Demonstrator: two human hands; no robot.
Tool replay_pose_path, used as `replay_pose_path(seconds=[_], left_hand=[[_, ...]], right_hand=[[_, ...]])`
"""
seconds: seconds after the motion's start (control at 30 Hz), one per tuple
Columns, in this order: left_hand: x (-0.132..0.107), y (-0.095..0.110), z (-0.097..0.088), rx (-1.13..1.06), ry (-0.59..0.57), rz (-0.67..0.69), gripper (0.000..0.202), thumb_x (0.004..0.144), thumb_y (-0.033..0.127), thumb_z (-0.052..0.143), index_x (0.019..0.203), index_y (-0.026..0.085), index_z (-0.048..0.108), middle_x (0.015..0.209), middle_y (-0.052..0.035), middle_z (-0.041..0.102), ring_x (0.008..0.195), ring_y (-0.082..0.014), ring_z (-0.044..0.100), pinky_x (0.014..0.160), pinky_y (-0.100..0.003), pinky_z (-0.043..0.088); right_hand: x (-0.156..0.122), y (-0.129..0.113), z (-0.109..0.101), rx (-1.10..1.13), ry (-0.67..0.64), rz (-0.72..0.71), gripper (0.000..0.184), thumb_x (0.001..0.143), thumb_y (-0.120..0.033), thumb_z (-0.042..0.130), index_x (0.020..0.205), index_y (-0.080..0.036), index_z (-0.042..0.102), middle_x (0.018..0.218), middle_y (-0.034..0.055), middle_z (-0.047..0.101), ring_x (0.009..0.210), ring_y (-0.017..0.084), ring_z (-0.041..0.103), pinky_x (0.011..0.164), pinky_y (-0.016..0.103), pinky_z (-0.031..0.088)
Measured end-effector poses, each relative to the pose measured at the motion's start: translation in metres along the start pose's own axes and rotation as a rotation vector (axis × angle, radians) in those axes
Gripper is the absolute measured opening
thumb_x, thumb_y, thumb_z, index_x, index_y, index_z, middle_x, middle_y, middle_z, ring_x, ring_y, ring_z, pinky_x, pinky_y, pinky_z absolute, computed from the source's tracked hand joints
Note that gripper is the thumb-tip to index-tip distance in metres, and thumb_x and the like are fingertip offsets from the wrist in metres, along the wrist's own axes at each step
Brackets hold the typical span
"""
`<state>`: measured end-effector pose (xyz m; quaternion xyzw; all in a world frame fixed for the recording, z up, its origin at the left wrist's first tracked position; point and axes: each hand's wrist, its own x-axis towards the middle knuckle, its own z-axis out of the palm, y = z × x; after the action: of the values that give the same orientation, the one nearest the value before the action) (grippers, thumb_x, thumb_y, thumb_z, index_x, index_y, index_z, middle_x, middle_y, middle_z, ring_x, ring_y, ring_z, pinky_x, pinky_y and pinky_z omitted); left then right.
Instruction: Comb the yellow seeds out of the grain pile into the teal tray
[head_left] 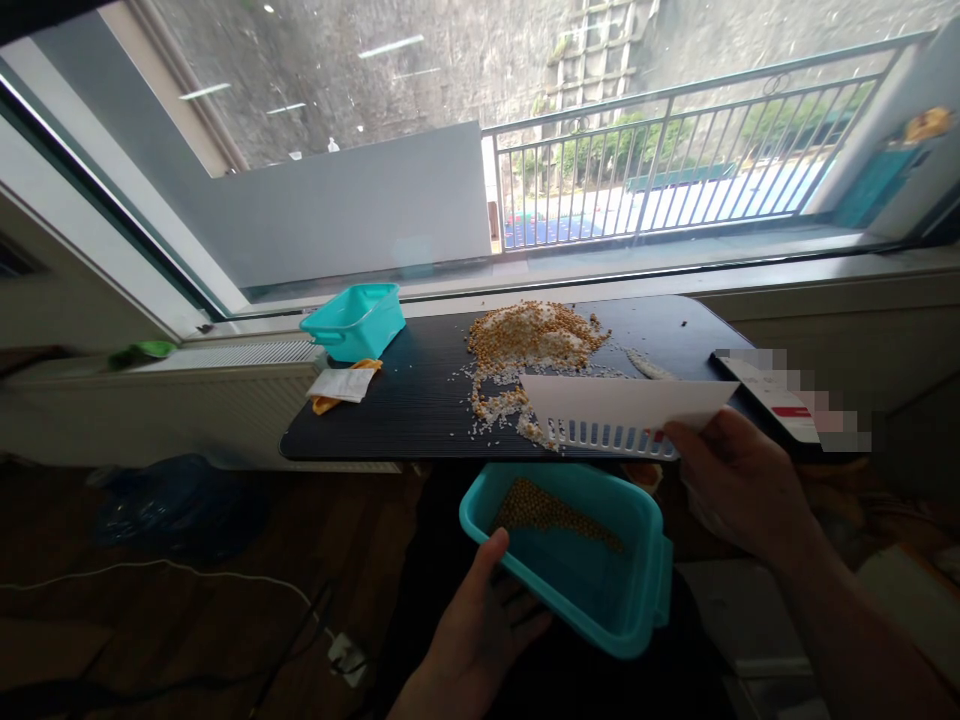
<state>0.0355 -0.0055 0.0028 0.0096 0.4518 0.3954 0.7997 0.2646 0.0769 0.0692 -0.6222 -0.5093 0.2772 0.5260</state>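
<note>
My left hand (pixel 487 610) grips a teal plastic basin (pixel 600 625), thumb over its near left rim and fingers beneath. Inside, small round tan beans (pixel 547 508) lie along the far side. My right hand (pixel 739 470) is closed on the right end of a white card (pixel 630 398) with a row of slots along its lower edge. The card stands tilted on its long edge at the front of the black table (pixel 405 415). Its left end is beside scattered white rice-like grains (pixel 536 430). Behind it rises a heap of beans mixed with white grains (pixel 536 337).
A second teal basin (pixel 356 320) stands at the table's back left, near a folded white paper on an orange cloth (pixel 343 385). A phone (pixel 769 395) lies at the right end. The window and radiator (pixel 225 400) border the table. A power strip (pixel 347 658) is on the floor.
</note>
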Motion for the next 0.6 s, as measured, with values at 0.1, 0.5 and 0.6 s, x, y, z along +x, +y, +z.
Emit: replay_pose_path(seconds=[0.1,0.5,0.6], left_hand=[[-0.0004,0.0004,0.0011,-0.009,0.024,0.0,0.064,0.078,0.051,0.055,0.128,0.013,0.044,0.121,-0.016,0.059,0.106,-0.0291,0.059,0.094,-0.04,0.043],[0.0018,0.0017,0.0003,-0.01,0.021,-0.014,0.064,0.078,0.051,0.053,0.128,0.013,0.043,0.121,-0.0166,0.058,0.103,-0.0282,0.06,0.092,-0.04,0.044],[0.0034,0.0024,0.0005,-0.005,0.029,-0.015,0.064,0.078,0.052,0.053,0.128,0.013,0.042,0.122,-0.0169,0.057,0.104,-0.0282,0.06,0.092,-0.04,0.044]], right_hand=[[-0.0013,-0.0037,-0.0012,0.005,0.009,0.011,0.022,0.067,-0.039,0.065,0.075,-0.021,0.056,0.07,0.0001,0.064,0.056,0.013,0.055,0.045,0.023,0.044],[-0.001,-0.0003,-0.0022,-0.044,-0.084,-0.056,0.018,0.066,-0.037,0.063,0.072,-0.022,0.055,0.071,0.001,0.068,0.061,0.017,0.061,0.053,0.027,0.048],[-0.0004,0.0009,-0.0031,-0.052,-0.068,-0.054,0.019,0.068,-0.038,0.062,0.077,-0.022,0.056,0.073,0.0011,0.068,0.061,0.017,0.061,0.052,0.027,0.048]])
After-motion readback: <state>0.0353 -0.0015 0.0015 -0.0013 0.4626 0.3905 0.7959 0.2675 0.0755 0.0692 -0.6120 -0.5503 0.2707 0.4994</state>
